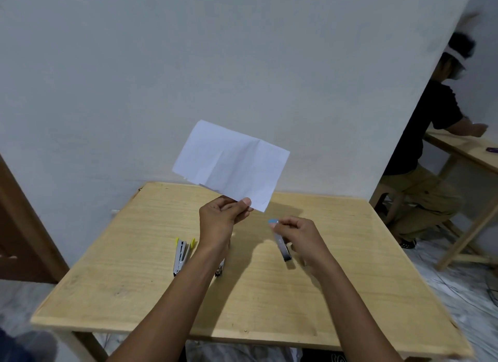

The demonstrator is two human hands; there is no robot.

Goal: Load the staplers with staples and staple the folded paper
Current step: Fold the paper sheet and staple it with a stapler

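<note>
My left hand [221,219] pinches the lower edge of a folded white paper [231,165] and holds it up above the far part of the wooden table [134,294]. To its right, my right hand [299,237] grips a stapler with a blue tip [281,243], lifted a little over the table. A yellow-tipped stapler [181,255] lies opened on the table left of my left forearm. Another metal stapler [219,268] lies mostly hidden behind that forearm.
A white wall stands just behind the table. A brown door [24,227] is at the left. At the right, another person [428,157] sits at a second wooden table [463,148]. The floor [463,294] is marbled with cables on it.
</note>
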